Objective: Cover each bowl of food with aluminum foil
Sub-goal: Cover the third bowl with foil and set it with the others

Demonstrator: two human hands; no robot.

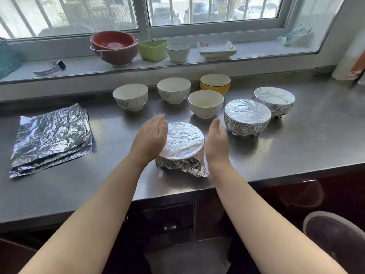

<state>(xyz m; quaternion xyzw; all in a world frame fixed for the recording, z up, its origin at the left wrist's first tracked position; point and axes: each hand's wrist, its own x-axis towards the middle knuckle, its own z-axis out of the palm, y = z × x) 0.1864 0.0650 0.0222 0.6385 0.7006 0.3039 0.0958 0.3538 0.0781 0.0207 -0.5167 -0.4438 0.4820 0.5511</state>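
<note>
Stainless steel countertop [296, 147] below a barred window carries a row of bowls, three of them already capped in foil. A person's left hand [151, 136] and right hand [216, 142] flank the nearest foil-covered bowl [184, 143] close to the counter's front edge, palms turned inward and fingers straight, gripping nothing; whether the palms actually touch the foil cannot be told from this angle. The foil on that bowl lies smooth over the rim, while its skirt is crumpled and juts out in a loose corner at the lower right. To its right stand a second wrapped bowl [246, 117] and, just behind that, a third wrapped bowl [274, 100], the two nearly touching. Four bowls remain uncovered behind the hands: a white bowl with yellow food [205, 104], a yellow bowl [215, 84], and two white patterned bowls [173, 90] and [130, 96]. A stack of foil sheets [52, 138] lies flat on the counter well to the left. On the windowsill sit red-brown stacked bowls [114, 47], a green container [153, 49], a white cup [177, 52], square plates [216, 48] and a wristwatch [50, 68].
</note>
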